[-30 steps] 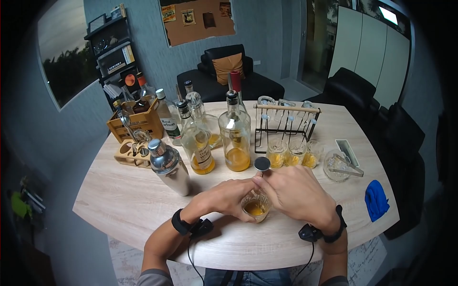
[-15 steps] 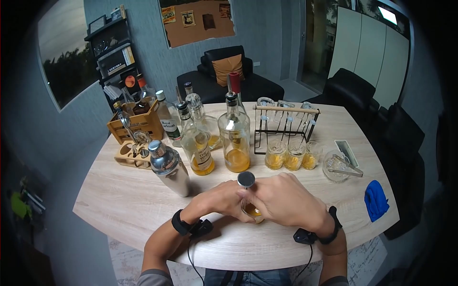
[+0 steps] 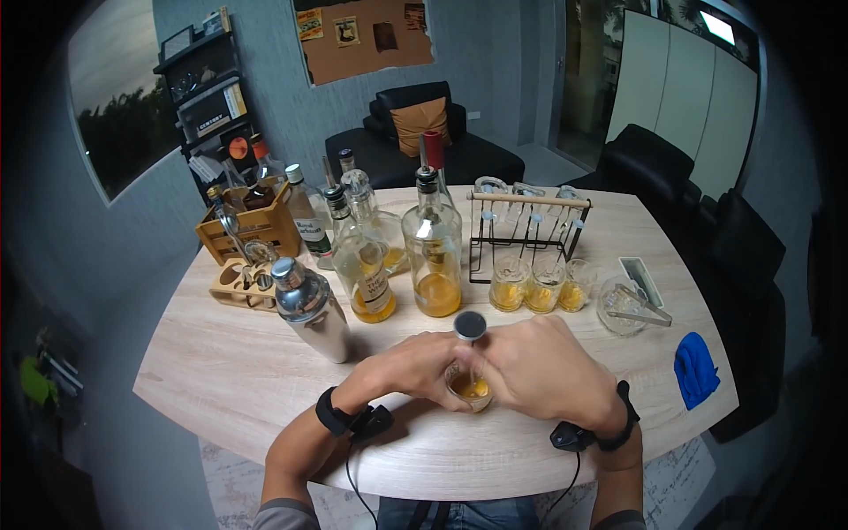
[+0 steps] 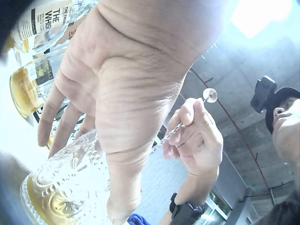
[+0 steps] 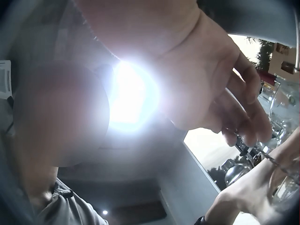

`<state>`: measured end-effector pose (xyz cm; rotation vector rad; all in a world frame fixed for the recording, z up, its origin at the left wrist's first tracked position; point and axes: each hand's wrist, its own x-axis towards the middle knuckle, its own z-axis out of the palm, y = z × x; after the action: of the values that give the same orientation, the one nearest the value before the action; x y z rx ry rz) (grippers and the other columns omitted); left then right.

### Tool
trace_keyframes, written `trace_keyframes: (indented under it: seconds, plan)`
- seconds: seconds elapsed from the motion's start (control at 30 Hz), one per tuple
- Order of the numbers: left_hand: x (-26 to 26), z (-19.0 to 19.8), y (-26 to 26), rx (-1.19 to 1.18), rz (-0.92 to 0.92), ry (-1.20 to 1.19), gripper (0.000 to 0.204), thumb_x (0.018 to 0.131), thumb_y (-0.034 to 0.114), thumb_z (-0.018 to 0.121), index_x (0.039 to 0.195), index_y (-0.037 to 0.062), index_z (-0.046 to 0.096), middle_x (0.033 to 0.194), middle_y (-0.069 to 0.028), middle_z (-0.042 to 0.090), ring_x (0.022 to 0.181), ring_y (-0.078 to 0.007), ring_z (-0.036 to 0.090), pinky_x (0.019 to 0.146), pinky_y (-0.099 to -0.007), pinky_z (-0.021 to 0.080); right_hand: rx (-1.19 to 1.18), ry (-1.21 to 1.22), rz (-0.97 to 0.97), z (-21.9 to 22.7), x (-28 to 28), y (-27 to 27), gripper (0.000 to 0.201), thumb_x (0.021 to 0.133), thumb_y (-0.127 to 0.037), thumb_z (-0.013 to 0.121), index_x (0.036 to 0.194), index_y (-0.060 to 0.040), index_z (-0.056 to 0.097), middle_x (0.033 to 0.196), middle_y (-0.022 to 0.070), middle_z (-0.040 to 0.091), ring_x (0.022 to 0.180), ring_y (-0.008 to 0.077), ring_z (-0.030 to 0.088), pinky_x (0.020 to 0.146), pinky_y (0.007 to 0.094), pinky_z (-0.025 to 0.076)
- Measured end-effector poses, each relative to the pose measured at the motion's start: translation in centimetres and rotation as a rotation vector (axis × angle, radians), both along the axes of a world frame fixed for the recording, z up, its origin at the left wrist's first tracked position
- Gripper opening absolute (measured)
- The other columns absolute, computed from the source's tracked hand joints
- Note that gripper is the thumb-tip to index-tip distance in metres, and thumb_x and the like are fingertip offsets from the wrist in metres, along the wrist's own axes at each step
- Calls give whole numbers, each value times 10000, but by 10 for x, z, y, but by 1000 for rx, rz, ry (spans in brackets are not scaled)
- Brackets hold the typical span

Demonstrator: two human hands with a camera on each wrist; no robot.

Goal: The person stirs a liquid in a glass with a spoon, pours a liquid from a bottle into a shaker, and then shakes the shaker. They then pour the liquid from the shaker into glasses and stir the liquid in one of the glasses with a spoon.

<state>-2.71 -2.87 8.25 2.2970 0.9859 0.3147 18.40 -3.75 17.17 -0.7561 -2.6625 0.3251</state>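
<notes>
Wood-grain table (image 3: 212, 371): we've got right hand (image 3: 549, 371) and left hand (image 3: 417, 367) at its near side, left fingers curled round a patterned glass tumbler (image 4: 70, 183) there. Right fingers pinch a disc-topped bar spoon (image 3: 470, 325), shaft down in the tumbler.

The glass (image 3: 466, 402) is held over the near part of the table (image 3: 221, 380) by the left hand (image 3: 413, 364); the spoon (image 3: 470, 325) is held upright in it by the right hand (image 3: 549, 369). The shaker (image 3: 314, 318) is placed left, the bottles (image 3: 438, 291) behind. Three tumblers (image 3: 542, 290) are lined up before the rack (image 3: 530, 201); right of them, tongs (image 3: 638, 314) are laid across a bowl (image 3: 620, 329), with a cloth (image 3: 696, 375) placed nearer.
</notes>
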Motion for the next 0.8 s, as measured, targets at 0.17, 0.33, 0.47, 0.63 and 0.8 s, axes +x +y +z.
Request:
trace_keyframes:
  seconds: [0.17,0.33,0.47,0.63,0.8]
  plan:
    - [0,15,-6,-136,49,-99,660,700,440,878,1211,99,635,1083,-155,669,986,-355,646,838,-423,524,-7,129,144,-10,-9,-2,354,1029,-273,545,862,-7,710,692,159,671,618,362,652,597,432,512]
    - [-2,-13,3,87,22,34,730,694,446,878,1230,41,590,1091,-193,661,990,-369,643,854,-435,523,39,80,1,-11,-7,12,318,1042,-245,495,931,-3,670,729,173,682,672,367,690,577,448,535]
    - [1,-5,2,98,57,22,673,716,416,877,1220,32,649,1189,-190,667,1079,-363,634,966,-410,493,47,-6,-71,3,2,9,316,1047,-231,488,914,-13,675,734,172,684,677,368,691,577,452,533]
    - [-1,-8,4,102,-5,-26,687,688,438,882,1163,28,602,1067,-191,660,961,-359,653,850,-428,525,9,-52,34,1,5,3,344,1030,-289,537,905,-12,700,692,173,666,639,371,662,595,442,514]
    - [3,29,-11,-234,78,1,556,712,421,870,1082,55,677,1097,-156,678,986,-349,647,869,-421,523,-13,40,126,-6,-8,2,324,1026,-268,537,892,-13,686,688,168,665,637,358,673,579,439,524]
